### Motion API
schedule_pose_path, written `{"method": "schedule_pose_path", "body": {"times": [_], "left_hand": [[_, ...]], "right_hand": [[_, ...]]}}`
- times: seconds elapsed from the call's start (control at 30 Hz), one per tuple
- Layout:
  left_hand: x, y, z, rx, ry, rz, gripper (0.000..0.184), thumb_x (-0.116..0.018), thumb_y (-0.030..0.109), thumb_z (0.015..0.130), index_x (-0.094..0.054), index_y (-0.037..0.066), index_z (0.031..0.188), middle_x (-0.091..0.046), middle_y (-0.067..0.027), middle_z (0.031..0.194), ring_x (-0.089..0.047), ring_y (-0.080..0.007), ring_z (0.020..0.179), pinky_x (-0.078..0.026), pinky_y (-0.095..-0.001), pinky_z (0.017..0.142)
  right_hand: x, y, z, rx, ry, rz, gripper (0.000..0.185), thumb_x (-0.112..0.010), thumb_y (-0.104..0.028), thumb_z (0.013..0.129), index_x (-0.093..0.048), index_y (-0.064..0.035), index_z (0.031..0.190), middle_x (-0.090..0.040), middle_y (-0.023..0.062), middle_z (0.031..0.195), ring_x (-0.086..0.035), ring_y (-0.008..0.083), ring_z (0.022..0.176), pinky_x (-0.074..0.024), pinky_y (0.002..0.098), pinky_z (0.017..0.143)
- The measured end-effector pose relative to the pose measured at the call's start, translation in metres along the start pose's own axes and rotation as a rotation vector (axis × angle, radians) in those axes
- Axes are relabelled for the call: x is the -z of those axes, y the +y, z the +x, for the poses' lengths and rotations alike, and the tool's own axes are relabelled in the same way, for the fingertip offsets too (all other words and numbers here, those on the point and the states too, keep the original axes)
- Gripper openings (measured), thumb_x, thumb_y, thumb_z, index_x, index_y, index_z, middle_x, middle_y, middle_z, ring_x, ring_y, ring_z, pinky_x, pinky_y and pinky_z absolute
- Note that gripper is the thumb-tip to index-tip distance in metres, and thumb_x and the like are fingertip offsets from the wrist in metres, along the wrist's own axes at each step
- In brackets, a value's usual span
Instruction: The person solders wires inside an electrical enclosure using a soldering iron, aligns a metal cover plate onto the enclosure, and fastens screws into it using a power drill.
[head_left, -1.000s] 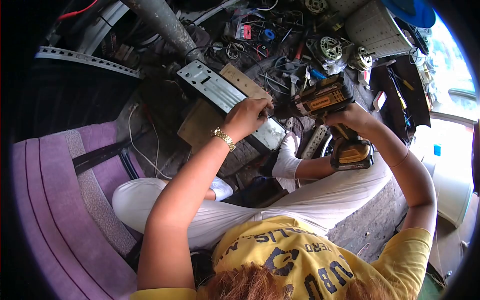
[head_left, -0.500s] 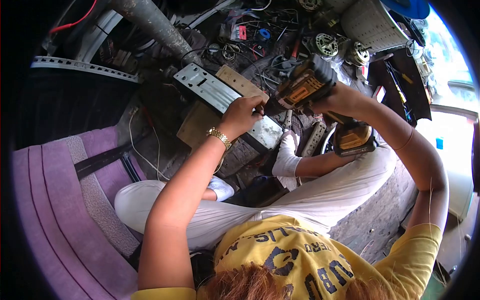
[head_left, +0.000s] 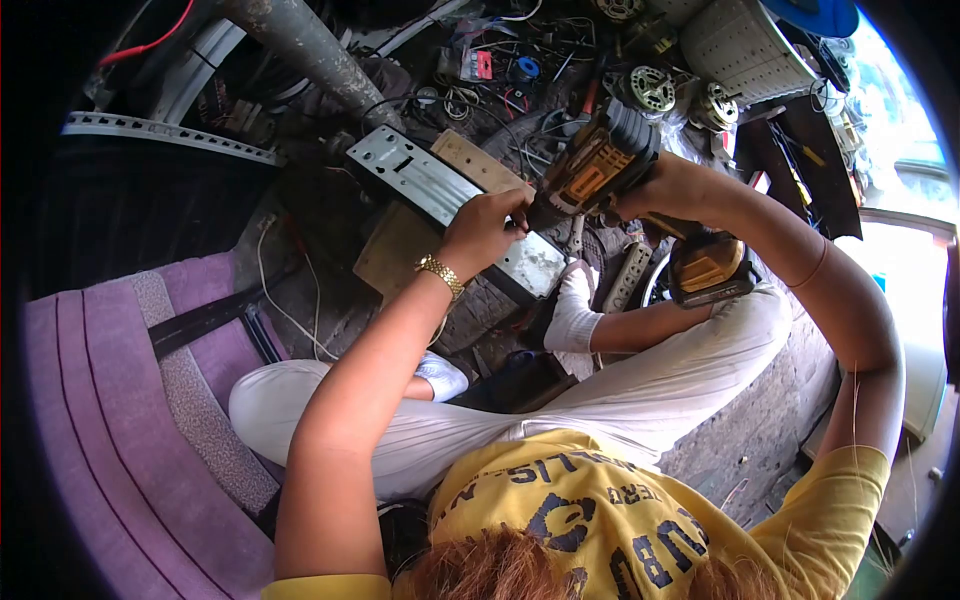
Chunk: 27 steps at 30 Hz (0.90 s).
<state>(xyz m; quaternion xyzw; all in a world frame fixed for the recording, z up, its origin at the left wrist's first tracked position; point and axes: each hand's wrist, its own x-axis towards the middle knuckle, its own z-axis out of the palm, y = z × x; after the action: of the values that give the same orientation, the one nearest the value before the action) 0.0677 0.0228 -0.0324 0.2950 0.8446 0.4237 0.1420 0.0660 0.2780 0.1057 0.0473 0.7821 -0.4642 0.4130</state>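
My right hand point(head_left: 668, 190) is wrapped round the handle of a yellow and black cordless drill point(head_left: 603, 165). The drill's nose points down and left, close beside the fingertips of my left hand point(head_left: 482, 232). Those fingers are pinched together above a long silver metal plate point(head_left: 425, 178) with holes and slots. Whatever they pinch is too small or hidden to name, and the drill's tip is hidden too. Under the plate lie a tan board point(head_left: 478, 162) and a second brown board point(head_left: 388, 258).
Wires, small parts and metal reels point(head_left: 652, 90) crowd the floor ahead. A thick metal pole point(head_left: 310, 55) slants down from the upper left. To the left stands a purple padded seat point(head_left: 95, 400). A white power strip point(head_left: 628, 278) lies by my right foot.
The drill has tilted and shifted slightly left, with its nose nearer my left fingers. My right forearm has swung a little outward. The left hand stays in place on the plate.
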Motion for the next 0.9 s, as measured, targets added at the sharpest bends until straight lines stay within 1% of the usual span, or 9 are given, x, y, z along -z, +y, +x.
{"method": "schedule_pose_path", "body": {"times": [0.03, 0.1, 0.13, 0.33, 0.43, 0.53, 0.63, 0.83, 0.9], "left_hand": [[0.001, 0.001, 0.0, 0.018, -0.012, -0.032, 0.027, -0.075, 0.003, 0.072, -0.058, 0.006, 0.093, -0.069, -0.0076, 0.081, -0.068, -0.0297, 0.083, -0.051, -0.0397, 0.072], [0.001, -0.001, 0.001, 0.054, -0.038, -0.097, 0.028, -0.077, 0.005, 0.071, -0.059, 0.004, 0.093, -0.07, -0.0099, 0.082, -0.067, -0.0331, 0.084, -0.05, -0.0402, 0.072], [0.001, -0.001, 0.001, 0.054, -0.031, -0.088, 0.028, -0.077, 0.005, 0.071, -0.059, 0.005, 0.093, -0.07, -0.0094, 0.082, -0.067, -0.0324, 0.084, -0.05, -0.0398, 0.072], [-0.003, -0.005, 0.001, 0.066, -0.038, -0.07, 0.027, -0.076, 0.003, 0.071, -0.06, 0.005, 0.093, -0.071, -0.0077, 0.083, -0.069, -0.0292, 0.084, -0.051, -0.0379, 0.072], [-0.003, -0.006, 0.001, 0.061, -0.037, -0.063, 0.027, -0.076, 0.003, 0.072, -0.06, 0.005, 0.093, -0.071, -0.008, 0.083, -0.069, -0.0287, 0.083, -0.051, -0.0376, 0.072], [-0.002, -0.006, 0.001, 0.061, -0.046, -0.049, 0.026, -0.074, 0.002, 0.072, -0.06, 0.005, 0.093, -0.071, -0.0088, 0.085, -0.069, -0.0295, 0.085, -0.051, -0.0381, 0.073], [-0.003, -0.008, 0.0, 0.036, -0.036, -0.035, 0.026, -0.069, -0.001, 0.072, -0.059, 0.005, 0.095, -0.07, -0.0105, 0.089, -0.068, -0.031, 0.087, -0.052, -0.0394, 0.074], [-0.001, -0.005, 0.001, 0.051, 0.034, -0.051, 0.03, -0.059, -0.007, 0.073, -0.054, 0.005, 0.101, -0.068, -0.0123, 0.092, -0.066, -0.0341, 0.091, -0.051, -0.0421, 0.077], [-0.005, -0.01, 0.002, 0.041, 0.085, -0.08, 0.031, -0.058, -0.007, 0.073, -0.051, 0.005, 0.1, -0.068, -0.0125, 0.09, -0.066, -0.0354, 0.09, -0.051, -0.0443, 0.076]], "right_hand": [[0.0, 0.0, 0.0, 0.008, 0.001, -0.008, 0.045, -0.072, -0.006, 0.076, -0.065, -0.0032, 0.12, -0.07, 0.0065, 0.095, -0.064, 0.0134, 0.079, -0.0539, 0.0291, 0.068], [-0.002, -0.002, -0.002, 0.024, 0.021, 0.057, 0.04, -0.071, -0.005, 0.074, -0.065, -0.0026, 0.113, -0.068, 0.0066, 0.087, -0.064, 0.0134, 0.072, -0.053, 0.0295, 0.057], [-0.003, -0.003, -0.003, 0.031, 0.031, 0.09, 0.037, -0.07, -0.004, 0.073, -0.065, -0.0024, 0.11, -0.067, 0.0066, 0.083, -0.064, 0.0134, 0.068, -0.0526, 0.0298, 0.051], [0.0, 0.005, 0.0, 0.005, 0.023, 0.076, 0.034, -0.069, -0.005, 0.075, -0.066, -0.0031, 0.109, -0.068, 0.0081, 0.084, -0.064, 0.0142, 0.067, -0.052, 0.0294, 0.05], [0.002, -0.002, -0.006, -0.074, -0.022, 0.032, 0.043, -0.069, -0.012, 0.077, -0.066, -0.0035, 0.119, -0.069, 0.0061, 0.09, -0.064, 0.0131, 0.075, -0.0541, 0.0284, 0.061], [0.0, -0.002, -0.007, -0.083, -0.009, 0.048, 0.042, -0.07, -0.012, 0.076, -0.067, -0.0035, 0.117, -0.069, 0.0062, 0.09, -0.064, 0.0132, 0.077, -0.0539, 0.0287, 0.064], [-0.003, 0.013, 0.002, 0.041, 0.024, 0.153, 0.033, -0.067, -0.001, 0.075, -0.065, -0.0005, 0.107, -0.068, 0.0105, 0.079, -0.061, 0.0151, 0.054, -0.0508, 0.0287, 0.043], [-0.003, 0.008, 0.005, -0.035, 0.035, 0.123, 0.034, -0.067, -0.002, 0.075, -0.065, -0.0018, 0.108, -0.068, 0.0103, 0.079, -0.062, 0.0162, 0.054, -0.0499, 0.0296, 0.042], [-0.003, -0.004, 0.003, -0.116, 0.022, 0.043, 0.035, -0.07, -0.007, 0.075, -0.068, -0.0026, 0.11, -0.069, 0.0086, 0.085, -0.064, 0.0147, 0.067, -0.0524, 0.029, 0.055]]}}
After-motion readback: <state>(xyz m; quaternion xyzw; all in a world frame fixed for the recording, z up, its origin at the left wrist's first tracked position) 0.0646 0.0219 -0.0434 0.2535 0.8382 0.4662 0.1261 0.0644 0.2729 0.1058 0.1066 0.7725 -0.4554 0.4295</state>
